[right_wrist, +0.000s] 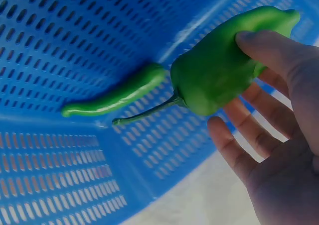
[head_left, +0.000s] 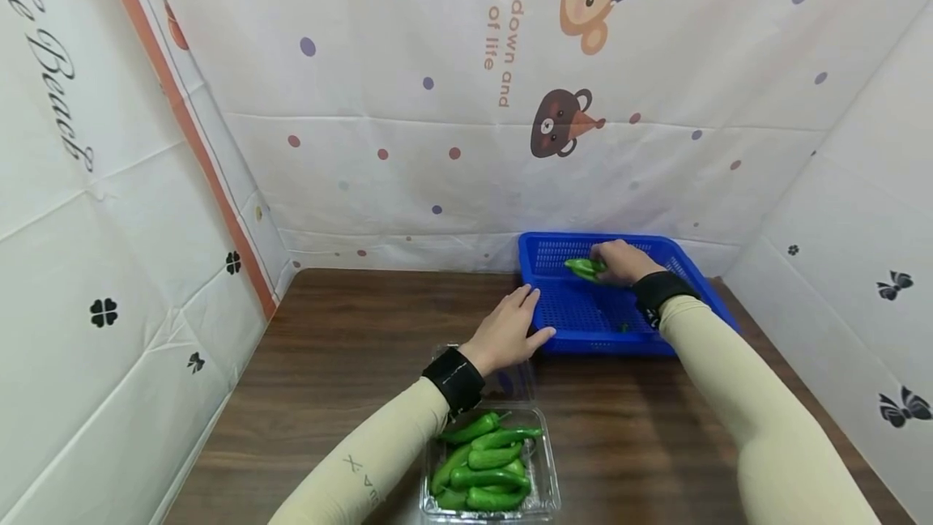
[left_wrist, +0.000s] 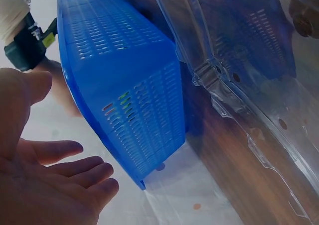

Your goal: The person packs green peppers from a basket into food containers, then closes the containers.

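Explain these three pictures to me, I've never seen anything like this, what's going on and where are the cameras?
A person works at a brown table with bare hands; there is no machine. One picture comes from a camera on the head, looking down. The other two come from cameras on each wrist. On the table stand a blue basket and a clear box of green peppers. The left hand lies open beside the basket's corner, holding nothing. The right hand reaches into the basket and holds a pepper. Another pepper lies in the basket.
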